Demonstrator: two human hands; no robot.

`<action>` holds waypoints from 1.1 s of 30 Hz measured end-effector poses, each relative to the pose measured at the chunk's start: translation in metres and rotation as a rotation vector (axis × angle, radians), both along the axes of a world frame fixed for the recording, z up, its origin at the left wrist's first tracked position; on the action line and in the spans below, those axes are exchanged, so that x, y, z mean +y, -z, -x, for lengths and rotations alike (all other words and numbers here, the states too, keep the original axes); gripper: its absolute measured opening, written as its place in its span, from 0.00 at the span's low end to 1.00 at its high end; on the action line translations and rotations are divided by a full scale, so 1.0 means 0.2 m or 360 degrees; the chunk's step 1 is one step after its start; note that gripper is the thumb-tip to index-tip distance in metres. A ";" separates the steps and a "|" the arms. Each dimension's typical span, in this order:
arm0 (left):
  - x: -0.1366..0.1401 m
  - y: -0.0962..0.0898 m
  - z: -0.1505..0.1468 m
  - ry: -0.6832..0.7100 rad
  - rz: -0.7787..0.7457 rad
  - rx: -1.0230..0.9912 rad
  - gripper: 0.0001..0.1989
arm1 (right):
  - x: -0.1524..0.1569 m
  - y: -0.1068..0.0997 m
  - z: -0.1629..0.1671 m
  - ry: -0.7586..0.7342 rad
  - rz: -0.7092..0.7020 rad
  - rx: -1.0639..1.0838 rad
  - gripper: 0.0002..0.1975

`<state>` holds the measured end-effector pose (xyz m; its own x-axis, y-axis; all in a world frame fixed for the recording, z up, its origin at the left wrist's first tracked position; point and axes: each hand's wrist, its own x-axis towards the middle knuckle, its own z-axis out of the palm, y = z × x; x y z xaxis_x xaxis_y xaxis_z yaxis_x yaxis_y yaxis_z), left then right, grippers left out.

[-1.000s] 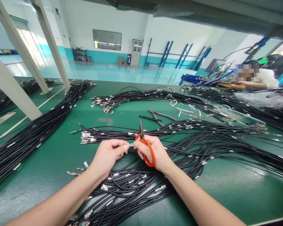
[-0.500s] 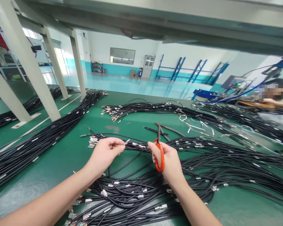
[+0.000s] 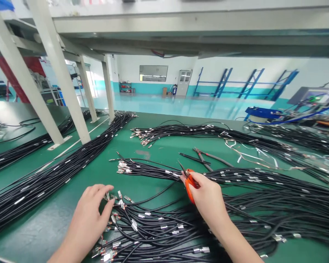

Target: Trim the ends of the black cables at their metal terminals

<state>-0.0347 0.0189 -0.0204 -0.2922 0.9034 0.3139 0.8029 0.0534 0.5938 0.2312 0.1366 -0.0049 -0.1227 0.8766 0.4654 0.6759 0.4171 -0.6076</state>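
My right hand [image 3: 208, 195] is wrapped round a pair of orange-handled scissors [image 3: 190, 188], their dark blades pointing up and to the left. The scissors are over a bundle of black cables [image 3: 150, 171] with white-marked sleeves and metal ends. At the lower left, my left hand [image 3: 91, 208] has thumb and forefinger apart beside the metal terminals [image 3: 120, 202] of a nearer pile of black cables [image 3: 150, 230]. One terminal shows between these fingertips, but no grip on it is visible.
Pliers [image 3: 203, 159] and a thin black pen-like tool [image 3: 193, 158] lie beyond the scissors. More cable bundles [image 3: 93, 153] run along the left and a further one [image 3: 181, 130] at the back. White frame legs [image 3: 63, 73] stand on the green table [image 3: 71, 199]. Loose white strips [image 3: 239, 149] lie right.
My left hand has moved down and left from the middle bundle to the nearer terminals, and its pinch has opened. The scissors in my right hand have tilted left. The view has shifted.
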 end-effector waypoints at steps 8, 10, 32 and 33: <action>0.04 -0.08 -0.08 0.0582 -0.0123 0.0418 0.14 | 0.06 -0.05 0.04 -0.0090 -0.0004 -0.0028 0.10; 0.05 -0.11 -0.13 0.0756 -0.0041 0.0394 0.11 | 0.10 -0.10 0.09 -0.0120 0.0023 -0.0177 0.10; 0.02 -0.05 -0.18 0.0863 -0.0016 0.0378 0.07 | 0.28 -0.04 0.52 -0.0500 0.0039 -0.0956 0.06; 0.02 -0.05 -0.17 0.0859 -0.0031 0.0331 0.07 | 0.28 -0.05 0.52 -0.0510 0.0027 -0.0956 0.06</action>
<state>-0.0015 0.0228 -0.0102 0.2781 0.9008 0.3335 0.8133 -0.4056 0.4173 0.1276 0.1927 0.0047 -0.6102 0.7606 0.2217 0.7429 0.6465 -0.1737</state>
